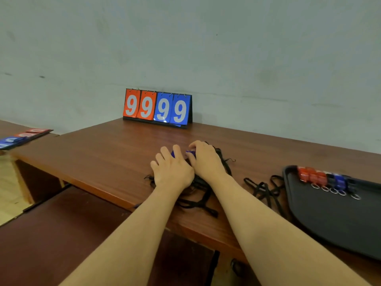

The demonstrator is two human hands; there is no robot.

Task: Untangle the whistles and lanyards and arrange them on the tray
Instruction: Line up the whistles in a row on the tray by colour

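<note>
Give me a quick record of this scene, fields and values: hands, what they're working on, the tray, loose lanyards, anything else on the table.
left hand: on the tangle, fingers at a blue whistle
right hand: curled on the blue whistle
tangle: black lanyards bunched under both hands
tray: black tray, right, table edge
on tray: row of whistles, red then blue and dark, rings toward the person
loose lanyards: black lanyard pile left of the tray
other: scoreboard reading 99 99
</note>
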